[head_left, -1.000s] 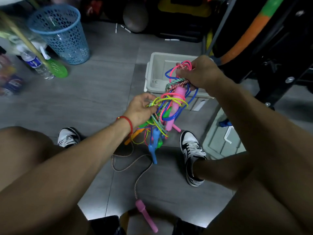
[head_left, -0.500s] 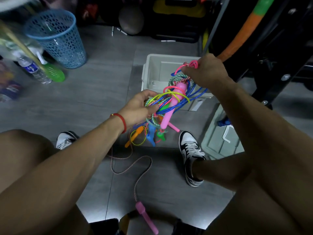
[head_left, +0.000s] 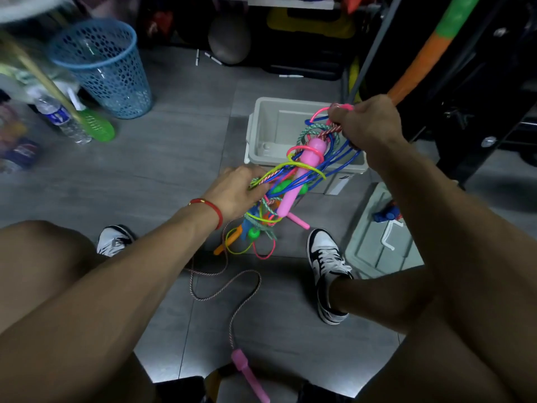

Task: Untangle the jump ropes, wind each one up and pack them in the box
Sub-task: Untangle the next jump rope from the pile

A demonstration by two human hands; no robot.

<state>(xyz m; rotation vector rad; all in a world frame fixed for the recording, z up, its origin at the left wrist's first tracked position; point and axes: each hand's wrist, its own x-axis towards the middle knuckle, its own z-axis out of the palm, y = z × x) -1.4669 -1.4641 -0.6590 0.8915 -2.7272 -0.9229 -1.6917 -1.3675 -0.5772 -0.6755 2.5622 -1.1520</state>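
The grey tiled floor (head_left: pixel 180 158) is seen from above, with the person's two bare legs at the near edge and a black-and-white shoe (head_left: pixel 327 269) planted right of centre; a second shoe (head_left: pixel 114 241) shows on the left. A pale open box (head_left: pixel 276 132) stands on the floor beyond the hands, and its lid (head_left: pixel 377 242) lies to the right, beside the right shoe. A blue perforated basket (head_left: pixel 104 68) is set at the far left, with a water bottle (head_left: pixel 62 120) and a green brush head (head_left: pixel 97 128) near it.

The tangle of jump ropes (head_left: pixel 293 184) is held in the air in front of the box, between the two hands. Its upper end is gripped by the right hand (head_left: pixel 369 123), whose fingers are curled round pink, blue and braided strands. Its middle is held by the left hand (head_left: pixel 235 190), the fingers closed on yellow and blue loops; a red bracelet (head_left: pixel 212 207) is worn on that wrist. A large pink handle (head_left: pixel 302 173) is caught slantwise within the tangle, with green, blue and orange handles hanging below it.

One braided rope (head_left: pixel 232 286) trails down from the bundle onto the floor in loose curves and ends in a second pink handle (head_left: pixel 250 376) lying at the near edge, between the legs.
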